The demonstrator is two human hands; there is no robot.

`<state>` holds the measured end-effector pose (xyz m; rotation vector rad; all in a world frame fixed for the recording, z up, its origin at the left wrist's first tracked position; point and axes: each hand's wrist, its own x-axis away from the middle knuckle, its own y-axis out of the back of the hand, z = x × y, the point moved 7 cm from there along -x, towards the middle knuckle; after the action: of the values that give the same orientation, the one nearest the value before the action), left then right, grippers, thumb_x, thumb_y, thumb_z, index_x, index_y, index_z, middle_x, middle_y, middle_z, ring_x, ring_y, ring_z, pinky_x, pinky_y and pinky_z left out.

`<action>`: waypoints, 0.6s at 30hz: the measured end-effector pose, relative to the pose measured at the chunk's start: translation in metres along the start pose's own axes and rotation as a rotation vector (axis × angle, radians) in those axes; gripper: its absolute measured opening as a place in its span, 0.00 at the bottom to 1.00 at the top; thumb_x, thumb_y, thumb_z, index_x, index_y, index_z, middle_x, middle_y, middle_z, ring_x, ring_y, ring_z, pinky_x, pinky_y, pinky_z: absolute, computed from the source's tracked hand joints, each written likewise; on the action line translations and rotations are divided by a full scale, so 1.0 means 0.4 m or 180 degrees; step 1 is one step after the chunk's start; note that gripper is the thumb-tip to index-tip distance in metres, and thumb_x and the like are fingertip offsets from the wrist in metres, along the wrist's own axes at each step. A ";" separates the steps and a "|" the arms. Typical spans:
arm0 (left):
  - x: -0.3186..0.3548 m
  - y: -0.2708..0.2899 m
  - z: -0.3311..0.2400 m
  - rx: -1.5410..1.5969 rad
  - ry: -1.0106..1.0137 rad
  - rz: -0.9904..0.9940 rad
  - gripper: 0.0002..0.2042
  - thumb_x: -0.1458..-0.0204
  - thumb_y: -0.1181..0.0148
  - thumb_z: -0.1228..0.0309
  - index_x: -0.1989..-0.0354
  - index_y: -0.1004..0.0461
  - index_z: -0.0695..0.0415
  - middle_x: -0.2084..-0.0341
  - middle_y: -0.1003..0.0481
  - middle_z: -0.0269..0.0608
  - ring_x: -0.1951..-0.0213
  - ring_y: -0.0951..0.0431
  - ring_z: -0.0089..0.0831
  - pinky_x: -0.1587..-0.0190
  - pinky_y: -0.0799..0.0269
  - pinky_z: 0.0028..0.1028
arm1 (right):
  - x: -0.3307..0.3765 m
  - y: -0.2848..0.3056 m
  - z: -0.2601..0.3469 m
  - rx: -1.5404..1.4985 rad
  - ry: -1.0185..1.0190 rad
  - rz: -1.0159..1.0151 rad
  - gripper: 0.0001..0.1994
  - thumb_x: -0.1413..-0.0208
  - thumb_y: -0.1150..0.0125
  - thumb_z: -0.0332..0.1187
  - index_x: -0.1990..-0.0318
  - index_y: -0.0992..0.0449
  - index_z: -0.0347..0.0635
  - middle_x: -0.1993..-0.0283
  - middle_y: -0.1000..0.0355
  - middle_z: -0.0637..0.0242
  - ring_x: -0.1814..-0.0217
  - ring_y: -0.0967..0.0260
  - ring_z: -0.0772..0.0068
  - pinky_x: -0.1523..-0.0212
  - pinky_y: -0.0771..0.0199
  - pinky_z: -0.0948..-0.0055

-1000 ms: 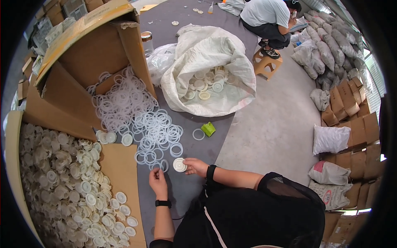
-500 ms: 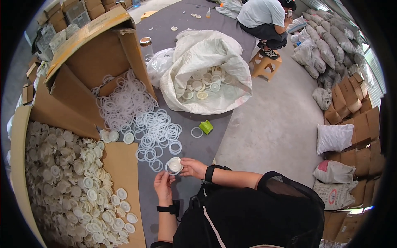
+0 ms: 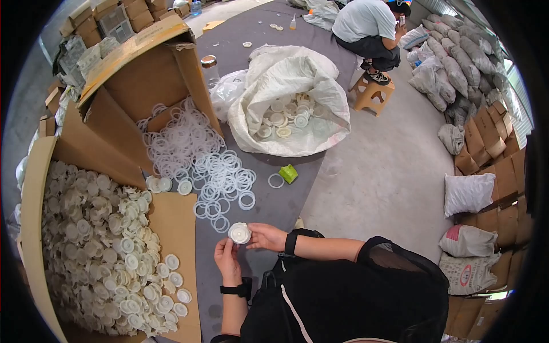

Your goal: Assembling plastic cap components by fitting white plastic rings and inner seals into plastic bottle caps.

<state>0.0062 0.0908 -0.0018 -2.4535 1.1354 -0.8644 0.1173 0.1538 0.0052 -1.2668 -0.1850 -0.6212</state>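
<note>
A round white plastic lid (image 3: 239,233) is held between my two hands, above the grey table near its front edge. My left hand (image 3: 229,262) pinches it from below, and my right hand (image 3: 266,236) grips its right rim. A paler band shows along the lid's edge; whether it is a separate ring I cannot make out. Just beyond lie loose translucent sealing rings (image 3: 226,177), spilling from a tipped cardboard box (image 3: 137,74). Many similar lids (image 3: 94,246) fill a cardboard tray on my left, some resting on its flap (image 3: 174,220).
An open white woven sack (image 3: 257,128) with lids inside stands farther back. Near it are a green crumpled piece (image 3: 288,174), a single ring (image 3: 275,181) and a jar (image 3: 210,70). Beyond, a person (image 3: 369,28) sits by a stool (image 3: 373,93); sacks and cartons line the right wall.
The ring that stuck out below the lid now sits closer around its edge. Both hands keep hold of the lid; the whole view has shifted slightly.
</note>
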 end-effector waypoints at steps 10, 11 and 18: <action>0.033 -0.006 -0.035 0.0057 -0.0171 0.0060 0.01 0.53 0.49 0.77 0.72 0.34 0.61 0.76 0.31 0.36 0.77 0.32 0.21 0.73 0.35 0.18 | 0.025 -0.039 -0.008 0.0906 0.0248 0.0280 0.17 0.46 0.53 0.33 0.49 0.40 0.38 0.54 0.36 0.65 0.54 0.37 0.72 0.55 0.34 0.72; 0.037 -0.011 -0.044 0.0058 -0.0254 0.0131 0.01 0.53 0.50 0.78 0.71 0.33 0.61 0.75 0.31 0.35 0.76 0.33 0.20 0.73 0.36 0.19 | 0.025 -0.040 -0.009 0.1010 0.0257 0.0258 0.18 0.46 0.53 0.33 0.49 0.41 0.37 0.54 0.36 0.64 0.54 0.37 0.73 0.55 0.34 0.72; 0.074 -0.026 -0.080 -0.0086 -0.0507 0.0029 0.03 0.53 0.50 0.79 0.70 0.33 0.61 0.69 0.32 0.35 0.69 0.33 0.21 0.67 0.36 0.19 | 0.034 -0.049 0.000 0.1379 0.0426 0.0123 0.17 0.47 0.52 0.36 0.52 0.36 0.39 0.59 0.33 0.68 0.59 0.36 0.78 0.59 0.33 0.77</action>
<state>0.0070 0.0742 0.0400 -2.4861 1.1070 -0.6418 0.1180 0.1463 0.0276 -0.8070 -0.1724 -0.5923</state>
